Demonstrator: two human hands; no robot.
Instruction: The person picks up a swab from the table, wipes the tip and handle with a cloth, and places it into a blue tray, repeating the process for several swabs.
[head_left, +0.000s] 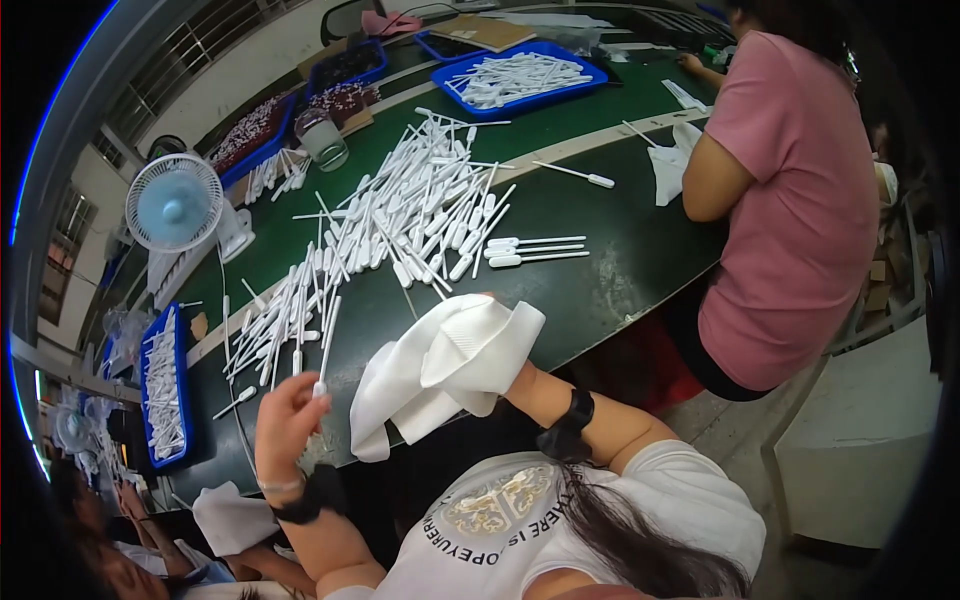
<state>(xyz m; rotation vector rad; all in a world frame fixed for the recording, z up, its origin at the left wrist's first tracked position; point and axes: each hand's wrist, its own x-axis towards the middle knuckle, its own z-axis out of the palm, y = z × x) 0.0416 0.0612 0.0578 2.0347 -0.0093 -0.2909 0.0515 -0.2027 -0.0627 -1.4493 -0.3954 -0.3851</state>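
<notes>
My left hand [285, 425] pinches a slim white plastic stick [326, 350] by its thick oblong end, with the thin shaft pointing up and away. To its right, a folded white cloth [455, 350] wraps over my right hand [517, 385], which grips it from beneath. Most of that hand's fingers are hidden by the cloth. A thin white shaft pokes out at the cloth's far edge. Beyond both hands spreads a large loose pile of similar white sticks [400, 215]. Several more sticks [530, 252] lie lined up to the right of the pile.
Blue trays of white sticks stand at the far side [605, 82] and left [183, 400]. A fan [175, 203] and a glass jar [322, 140] are on the left of the dark green table [620, 240]. A person in pink [790, 200] works at right; others sit at lower left.
</notes>
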